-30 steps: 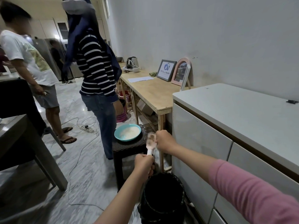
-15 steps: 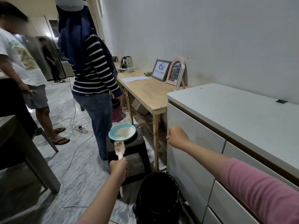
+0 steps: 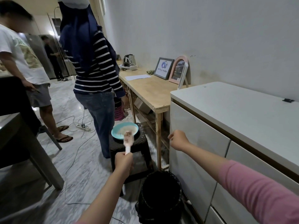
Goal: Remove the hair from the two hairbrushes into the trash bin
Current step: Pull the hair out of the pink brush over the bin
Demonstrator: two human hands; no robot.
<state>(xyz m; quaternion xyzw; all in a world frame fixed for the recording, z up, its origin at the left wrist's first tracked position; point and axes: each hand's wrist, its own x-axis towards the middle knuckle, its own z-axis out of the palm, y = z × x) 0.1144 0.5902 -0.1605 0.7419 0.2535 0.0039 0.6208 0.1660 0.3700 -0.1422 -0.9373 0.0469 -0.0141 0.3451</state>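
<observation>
Left hand (image 3: 123,161): fingers wrapped round hairbrush (image 3: 128,139) handle, bristle head upright above the fist, hair in bristles, in front of blue plate (image 3: 116,135). Right hand (image 3: 178,139): fingers curled; contents cannot be told. Trash bin (image 3: 160,198) on floor below, between both arms.
</observation>
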